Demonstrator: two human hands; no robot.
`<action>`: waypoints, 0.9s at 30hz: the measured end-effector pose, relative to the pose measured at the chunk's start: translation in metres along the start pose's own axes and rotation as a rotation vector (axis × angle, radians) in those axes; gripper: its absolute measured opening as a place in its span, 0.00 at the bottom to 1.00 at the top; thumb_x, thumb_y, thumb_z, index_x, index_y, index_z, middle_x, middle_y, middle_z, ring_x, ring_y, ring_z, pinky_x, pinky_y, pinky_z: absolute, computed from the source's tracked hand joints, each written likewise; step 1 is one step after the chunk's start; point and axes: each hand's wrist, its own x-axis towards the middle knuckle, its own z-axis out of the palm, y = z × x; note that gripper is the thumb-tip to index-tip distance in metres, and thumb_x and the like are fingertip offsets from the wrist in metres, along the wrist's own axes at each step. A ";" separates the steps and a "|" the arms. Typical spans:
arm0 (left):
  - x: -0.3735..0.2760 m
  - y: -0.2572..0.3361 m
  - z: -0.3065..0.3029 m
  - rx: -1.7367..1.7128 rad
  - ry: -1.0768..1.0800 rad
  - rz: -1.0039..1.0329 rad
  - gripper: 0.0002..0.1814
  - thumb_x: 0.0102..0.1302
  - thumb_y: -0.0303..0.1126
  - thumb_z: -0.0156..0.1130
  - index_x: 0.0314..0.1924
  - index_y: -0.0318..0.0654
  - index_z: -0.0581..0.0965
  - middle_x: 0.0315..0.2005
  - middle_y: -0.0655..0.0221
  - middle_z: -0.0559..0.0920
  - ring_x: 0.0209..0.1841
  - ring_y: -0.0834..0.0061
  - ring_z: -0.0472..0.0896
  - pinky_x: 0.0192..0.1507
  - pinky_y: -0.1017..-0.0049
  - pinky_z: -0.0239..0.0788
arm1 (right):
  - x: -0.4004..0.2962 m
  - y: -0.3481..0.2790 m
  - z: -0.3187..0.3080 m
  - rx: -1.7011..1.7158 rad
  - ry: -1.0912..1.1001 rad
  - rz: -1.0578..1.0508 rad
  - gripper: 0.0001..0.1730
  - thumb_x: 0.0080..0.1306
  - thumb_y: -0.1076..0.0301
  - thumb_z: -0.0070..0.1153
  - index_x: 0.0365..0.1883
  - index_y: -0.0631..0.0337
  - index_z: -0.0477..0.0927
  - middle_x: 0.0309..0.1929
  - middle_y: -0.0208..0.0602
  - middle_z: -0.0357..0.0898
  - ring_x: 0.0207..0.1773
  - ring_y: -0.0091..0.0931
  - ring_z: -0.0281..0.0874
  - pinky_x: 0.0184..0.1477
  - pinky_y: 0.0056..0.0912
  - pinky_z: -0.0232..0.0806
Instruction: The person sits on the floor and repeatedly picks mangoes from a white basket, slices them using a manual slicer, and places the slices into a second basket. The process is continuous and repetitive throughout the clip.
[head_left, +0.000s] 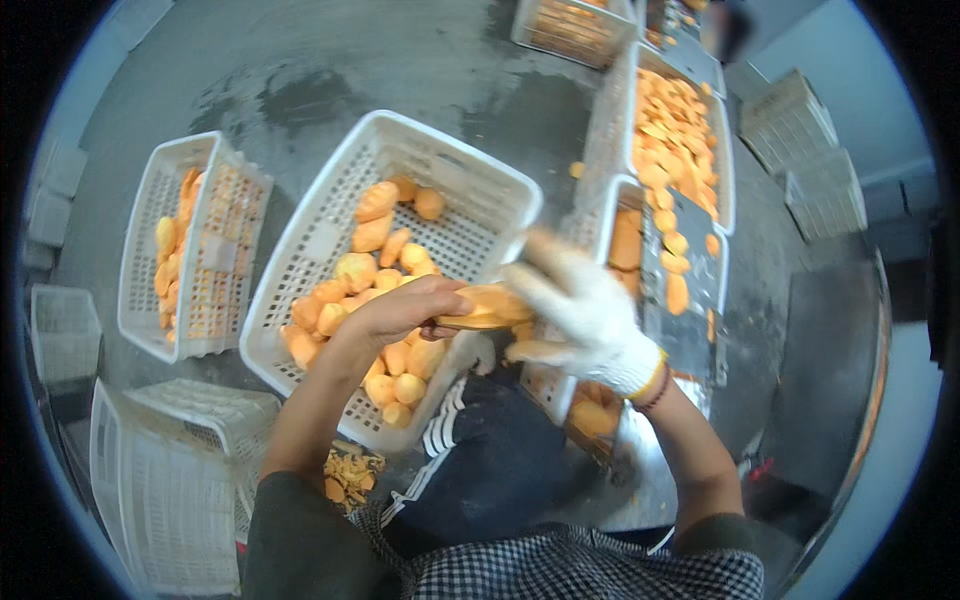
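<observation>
Over the right side of a large white plastic crate (465, 154) my bare left hand (420, 304) holds a peeled, orange-fleshed root vegetable (491, 306), perhaps a sweet potato. The white-gloved right hand (581, 311), blurred, is at the vegetable's right end, fingers spread; whether it touches it I cannot tell. Several peeled orange pieces (356, 271) lie in the crate beneath. To the right, a metal board (694, 281) with orange slices (676, 292) on it lies across white crates.
A long white crate of slices (671, 127) stands beyond the board. At left are a narrower crate with orange pieces (217, 251) and a tipped white crate (169, 487). Peelings (352, 472) lie near my legs. Stacked crates (787, 120) stand far right.
</observation>
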 end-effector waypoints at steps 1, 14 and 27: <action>0.008 0.010 0.024 0.027 -0.002 -0.036 0.16 0.73 0.44 0.53 0.40 0.36 0.75 0.22 0.71 0.75 0.23 0.80 0.74 0.24 0.80 0.62 | -0.005 -0.005 0.005 0.079 -0.127 0.031 0.37 0.52 0.56 0.73 0.59 0.58 0.77 0.61 0.48 0.74 0.57 0.44 0.77 0.58 0.43 0.70; 0.111 -0.140 0.037 1.397 0.889 0.472 0.43 0.65 0.42 0.65 0.74 0.35 0.57 0.61 0.45 0.70 0.64 0.48 0.68 0.63 0.53 0.60 | -0.295 -0.081 0.013 -0.172 0.269 1.132 0.31 0.67 0.69 0.57 0.70 0.61 0.69 0.75 0.53 0.53 0.76 0.48 0.55 0.74 0.44 0.54; 0.099 -0.133 0.032 1.229 0.839 0.388 0.43 0.65 0.38 0.64 0.74 0.33 0.55 0.47 0.44 0.76 0.46 0.45 0.78 0.47 0.55 0.71 | -0.245 0.033 0.016 -0.366 0.141 0.688 0.27 0.75 0.63 0.41 0.70 0.63 0.65 0.72 0.55 0.61 0.75 0.46 0.58 0.75 0.51 0.50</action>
